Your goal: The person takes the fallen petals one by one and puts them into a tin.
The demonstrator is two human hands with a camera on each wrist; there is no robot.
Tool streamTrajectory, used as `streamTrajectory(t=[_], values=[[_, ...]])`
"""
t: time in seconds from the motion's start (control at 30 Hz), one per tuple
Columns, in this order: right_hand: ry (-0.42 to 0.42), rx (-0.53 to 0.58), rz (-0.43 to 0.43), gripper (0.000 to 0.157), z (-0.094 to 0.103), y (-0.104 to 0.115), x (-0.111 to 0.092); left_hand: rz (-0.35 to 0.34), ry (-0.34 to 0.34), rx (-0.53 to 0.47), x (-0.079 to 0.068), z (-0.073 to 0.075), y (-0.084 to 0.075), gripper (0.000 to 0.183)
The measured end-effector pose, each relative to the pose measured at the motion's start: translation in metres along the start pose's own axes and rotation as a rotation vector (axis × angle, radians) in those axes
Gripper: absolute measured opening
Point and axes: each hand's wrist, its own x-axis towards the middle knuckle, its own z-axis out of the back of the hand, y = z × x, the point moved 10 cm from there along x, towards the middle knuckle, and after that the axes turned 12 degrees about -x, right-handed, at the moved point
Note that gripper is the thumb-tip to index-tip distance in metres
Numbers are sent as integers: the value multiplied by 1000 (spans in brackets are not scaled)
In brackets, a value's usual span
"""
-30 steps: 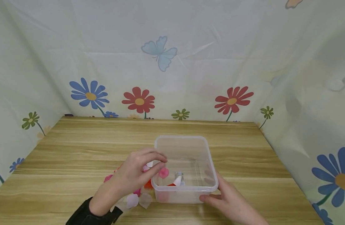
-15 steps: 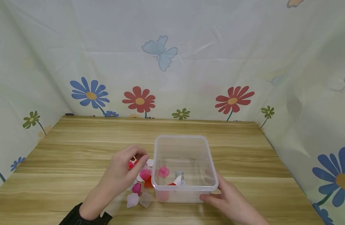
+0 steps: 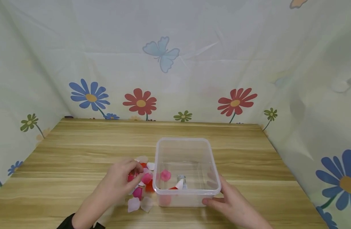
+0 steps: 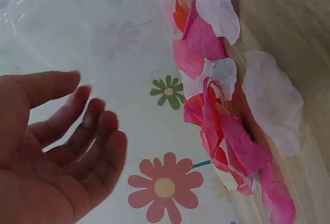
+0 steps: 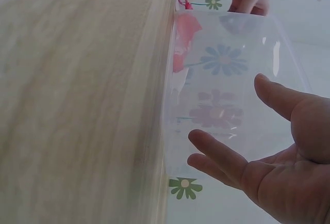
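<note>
A clear plastic box [image 3: 189,201] stands on the table; a pink petal [image 3: 165,175], a white one and a red one show inside. To its left lies a loose pile of artificial flower petals [image 3: 146,178] in pink, red, orange and white. Over the left part of this pile is my left hand [image 3: 121,178]. In the left wrist view, the left hand [image 4: 67,136] has loosely bent fingers and nothing between them. My right hand [image 3: 230,200] rests at the box's near right corner. Its thumb and fingers are spread along the box wall in the right wrist view [image 5: 268,152].
The wood-grain table [image 3: 86,143] reaches back to a white curtain [image 3: 192,73] printed with flowers and a butterfly. Curtain also lines both sides. A small greyish transparent piece [image 3: 181,178] shows at the box's bottom. Pale petals [image 3: 134,204] lie at the pile's near edge.
My left hand has moved from over the box's left rim leftward and down to the petal pile. The right hand and the box have stayed in place.
</note>
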Motion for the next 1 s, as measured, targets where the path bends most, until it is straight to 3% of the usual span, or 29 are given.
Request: streamTrajectory(t=[0.2,0.33,0.6,1.0], values=[[-5,-17,7,87,0,0,0,69,236,45,-10,-20,13,21],[-5,-19,-14,87,1,-1,-1,93,329,71,-16,-29,20,23],[0,-37,-54,86,0,-4,-1,309,425,93,-30,-43,41,30],[7,-19,-88,90,0,-7,0,341,469,97,-36,-52,47,33]])
